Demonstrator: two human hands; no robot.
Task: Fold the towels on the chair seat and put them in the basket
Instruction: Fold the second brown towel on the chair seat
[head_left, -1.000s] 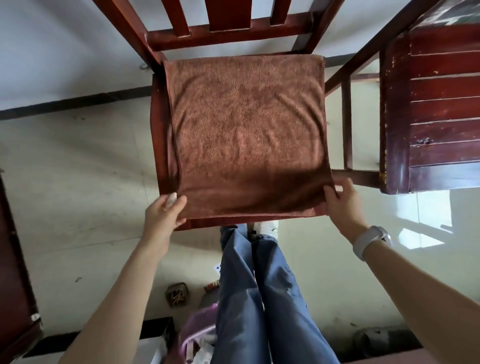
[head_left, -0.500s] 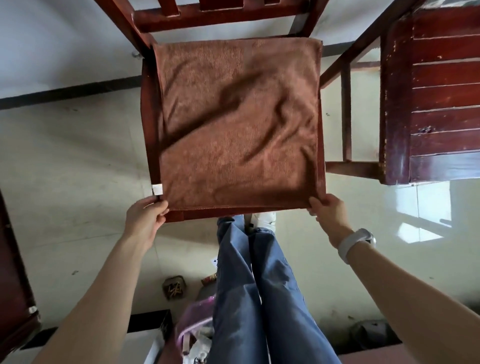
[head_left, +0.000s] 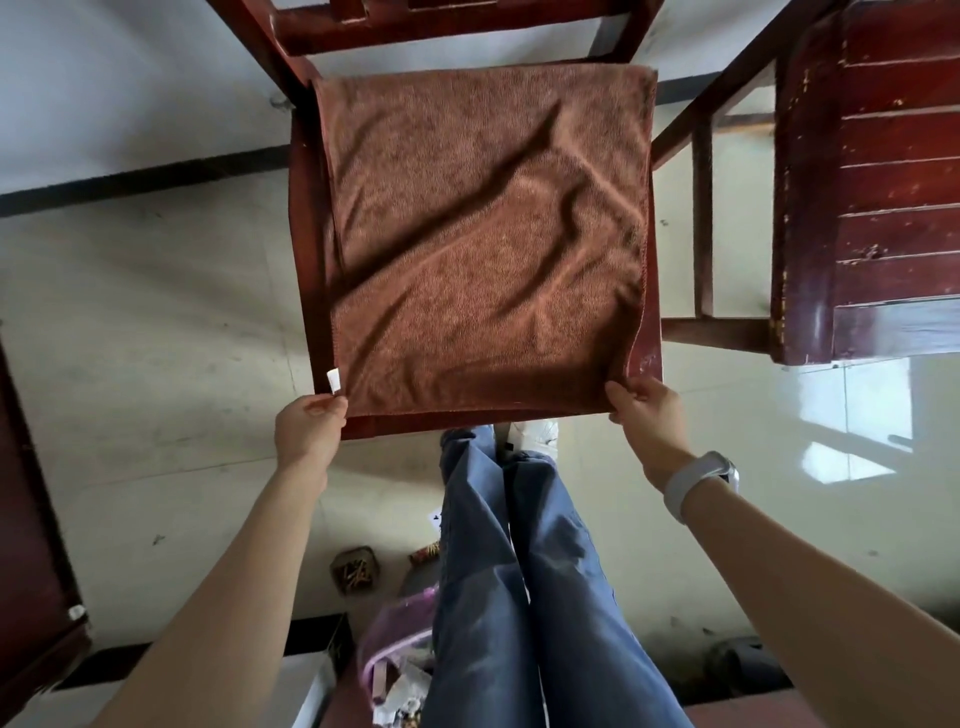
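Both hands pinch the brown towel's near corners: left hand (head_left: 310, 429) at the chair seat's (head_left: 306, 249) front-left corner, right hand (head_left: 647, 415) at the front-right. Brown towel (head_left: 483, 244) lies spread and wrinkled over the seat, roughly square with no clear long axis, its white tag (head_left: 333, 379) at the near-left corner.

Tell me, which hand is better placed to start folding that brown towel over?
Neither clearly: it looks like a two-handed fold. The left hand pinches the towel's near corner by the white tag, and the right hand pinches the other near corner. Both could probably carry the near edge toward the chair back together.
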